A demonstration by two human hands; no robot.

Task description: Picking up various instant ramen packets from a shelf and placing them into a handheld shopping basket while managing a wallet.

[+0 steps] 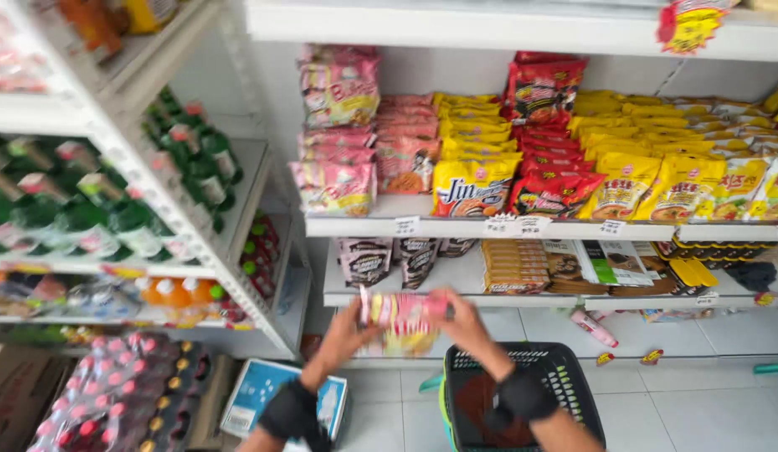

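Two bare forearms are seen reaching up from the lower edge of the view, and no sleeves are worn on them. A black band is wrapped around each wrist, one below the left hand [343, 333] and one below the right hand [466, 325]. The hands themselves are left uncovered, with no gloves and no rings that can be made out.

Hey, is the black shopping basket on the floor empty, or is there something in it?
Looks empty: the black basket shows only a dark reddish bottom. The right hand and forearm hide part of it.
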